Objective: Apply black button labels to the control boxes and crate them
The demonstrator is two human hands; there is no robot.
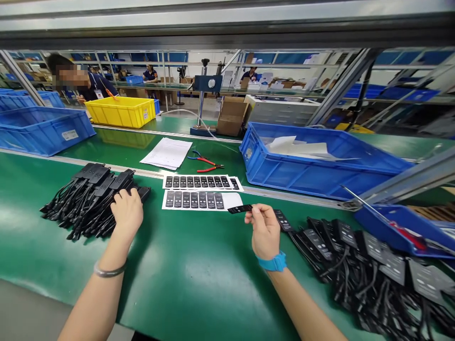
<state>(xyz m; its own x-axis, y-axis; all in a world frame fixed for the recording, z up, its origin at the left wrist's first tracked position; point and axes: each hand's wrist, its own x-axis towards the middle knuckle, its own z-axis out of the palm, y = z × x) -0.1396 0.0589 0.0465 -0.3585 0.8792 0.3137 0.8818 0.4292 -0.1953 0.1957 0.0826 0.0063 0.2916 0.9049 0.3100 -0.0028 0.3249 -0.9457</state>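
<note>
My left hand (128,210) is at the right end of a pile of black cabled modules (94,182), its fingers curled around one small flat black module (144,193). The fingertips are partly hidden behind the hand. Between thumb and fingers, my right hand (263,227) pinches a black label (240,209) with white print, held above the table. Just beyond it lies a white label sheet (229,201) with several black labels and a bare strip at its right end. More label sheets (235,183) lie behind. To the right is a heap of cabled modules bearing labels (348,234).
Red and blue-handled pliers (208,163) lie by a stack of white papers (167,153). A blue bin (320,173) holding paper stands back right; another blue bin (46,132) and a yellow bin (121,111) are back left. A screwdriver (394,227) rests right. People sit beyond.
</note>
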